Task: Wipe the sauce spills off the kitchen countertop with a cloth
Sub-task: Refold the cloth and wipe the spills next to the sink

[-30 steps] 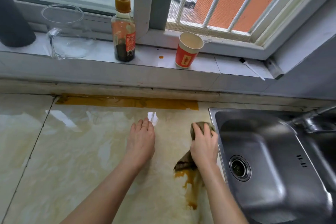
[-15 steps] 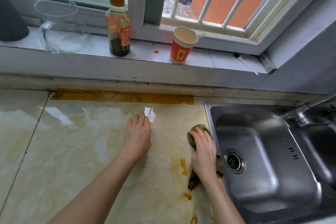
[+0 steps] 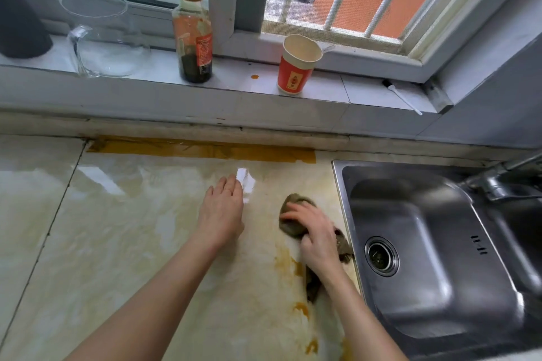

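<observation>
Seen from the head camera, the right hand (image 3: 315,234) presses a bunched, dark olive cloth (image 3: 290,228) onto the pale marbled desk (image 3: 117,228), its fingers bent over the top of the wad and holding it. The cloth sits just beside the left rim of the steel sink (image 3: 340,184), with a tail of it trailing back under the wrist. Orange-brown sauce spills (image 3: 296,266) smear the desk right beside and below the cloth, with further blotches nearer the camera along the forearm. The left hand (image 3: 221,214) lies flat on the desk to the left of the cloth, apart from it, fingers straight and close together, holding nothing. A strip of yellow tape (image 3: 199,151) runs along the back edge of the desk. On the windowsill (image 3: 146,79) above stand a clear glass jug (image 3: 99,35), a sauce bottle (image 3: 193,38) with dark liquid low in it, and a red paper cup (image 3: 296,67); a small orange drop (image 3: 254,77) lies between bottle and cup. A faucet (image 3: 495,182) shows at the sink's far right.
</observation>
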`<move>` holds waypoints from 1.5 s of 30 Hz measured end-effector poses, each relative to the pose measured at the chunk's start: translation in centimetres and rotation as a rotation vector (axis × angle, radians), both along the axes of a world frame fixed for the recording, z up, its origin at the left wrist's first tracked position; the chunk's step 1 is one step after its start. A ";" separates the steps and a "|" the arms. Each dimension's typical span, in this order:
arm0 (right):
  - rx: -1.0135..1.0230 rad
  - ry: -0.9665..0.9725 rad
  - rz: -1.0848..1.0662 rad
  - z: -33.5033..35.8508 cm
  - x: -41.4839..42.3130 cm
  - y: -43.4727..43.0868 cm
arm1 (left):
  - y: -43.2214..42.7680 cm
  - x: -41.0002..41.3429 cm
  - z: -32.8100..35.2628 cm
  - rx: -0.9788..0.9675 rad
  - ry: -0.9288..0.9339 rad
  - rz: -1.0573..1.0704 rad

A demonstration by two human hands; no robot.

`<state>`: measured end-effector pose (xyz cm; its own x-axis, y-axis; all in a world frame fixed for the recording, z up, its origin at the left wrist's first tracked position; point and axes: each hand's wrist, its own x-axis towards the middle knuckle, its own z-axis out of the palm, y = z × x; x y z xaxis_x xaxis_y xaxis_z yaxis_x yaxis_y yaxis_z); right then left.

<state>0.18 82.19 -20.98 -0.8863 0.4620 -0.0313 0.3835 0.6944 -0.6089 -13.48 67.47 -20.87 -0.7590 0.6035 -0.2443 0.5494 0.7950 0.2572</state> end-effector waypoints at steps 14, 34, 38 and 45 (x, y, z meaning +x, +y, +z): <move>-0.233 0.069 -0.009 0.5 -5.4 1.0 | -0.1 -0.5 -0.4 0.031 -0.010 -0.002; -0.215 -0.029 0.009 0.6 0.6 -1.7 | -0.7 0.3 0.4 0.029 -0.012 -0.005; -0.214 -0.018 0.097 -0.7 4.7 -3.6 | -0.9 2.8 0.3 0.100 0.018 -0.002; -0.195 0.122 -0.275 1.5 0.2 1.3 | -2.0 6.2 0.5 0.176 0.011 -0.040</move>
